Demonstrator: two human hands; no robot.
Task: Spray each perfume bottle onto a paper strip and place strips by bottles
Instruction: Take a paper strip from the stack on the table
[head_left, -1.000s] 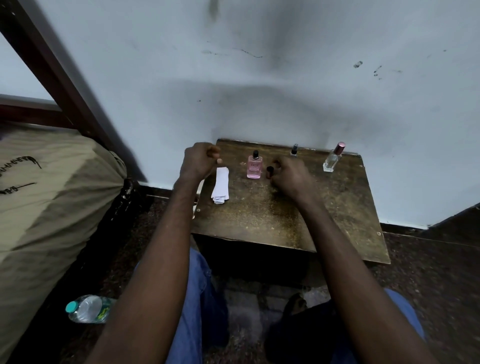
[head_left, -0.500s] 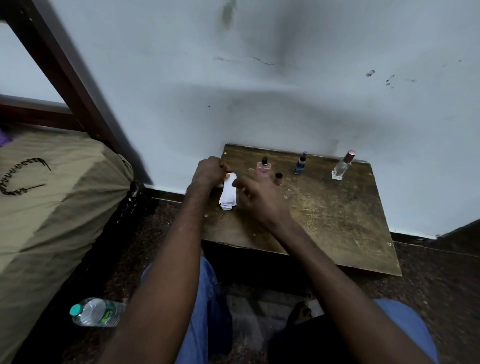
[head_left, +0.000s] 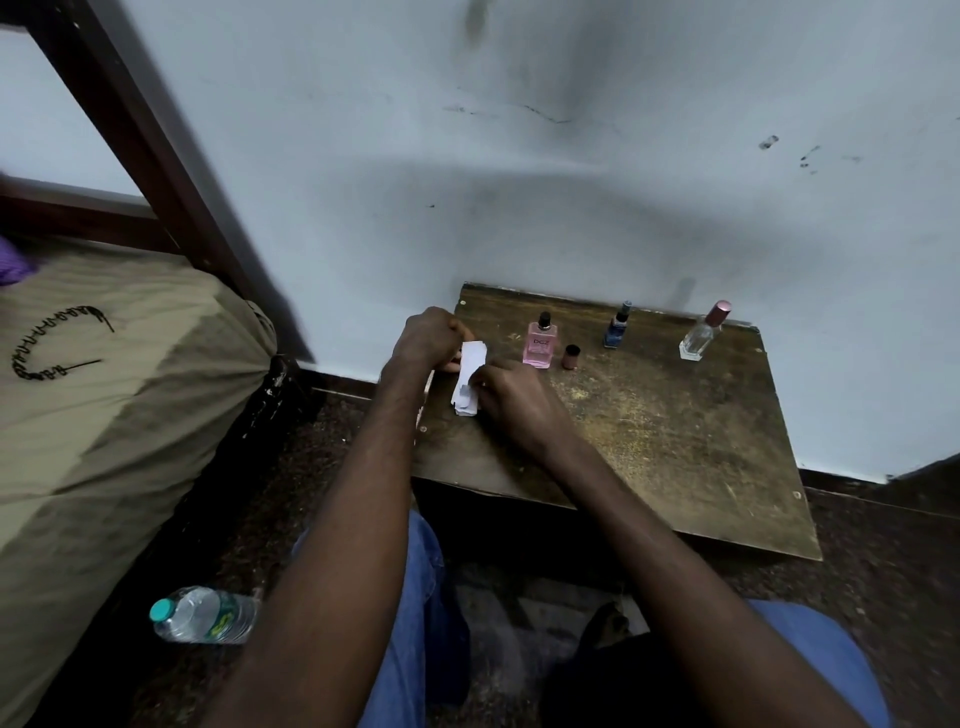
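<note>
Three bottles stand in a row at the back of the worktop (head_left: 675, 441). The pink bottle (head_left: 540, 344) is our landmark. The blue bottle (head_left: 617, 328) is to its right, and the clear bottle (head_left: 702, 332) with the pink top is further right. A small brown cap (head_left: 571, 357) stands just right of the pink bottle, so that bottle is open and ready to spray.

A second ago our right hand (head_left: 511, 400) was near the brown cap. Now it has come across to the stack of paper strips (head_left: 468, 382), which lies left of the pink bottle. Our left hand (head_left: 427, 338) has stayed at the top of the stack. We think this means we are picking one strip off the pile, and no spraying has been done yet.

Our left hand is curled in a fist, its narrow grip pinching the far end of the stack. Our right hand lies palm down with its fingers on the near end. The fingers hide the paper there, so we cannot tell if its grip has a strip yet. Both arms reach forward and meet at the stack.
</note>
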